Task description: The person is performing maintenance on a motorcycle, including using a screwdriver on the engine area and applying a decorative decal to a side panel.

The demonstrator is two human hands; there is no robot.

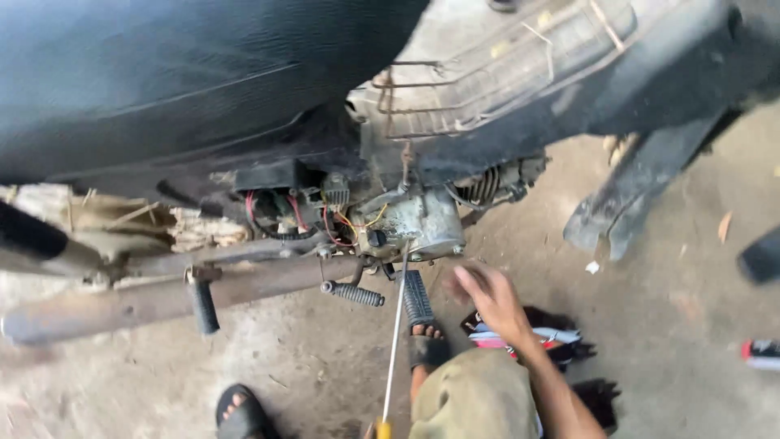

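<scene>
Screwdriver [395, 341] stands near-vertical, tip up at engine [414, 223].

Your right hand [487, 302] is motion-blurred, so its fingers cannot be told apart. Your left hand lies below the bottom edge, which also cuts off the screwdriver [395, 341] at its yellow handle. The motorcycle seat [162, 81] runs off the top and left.

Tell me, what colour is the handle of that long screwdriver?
Yellow. The screwdriver handle shows at the bottom edge of the head view, mostly cut off.
</scene>
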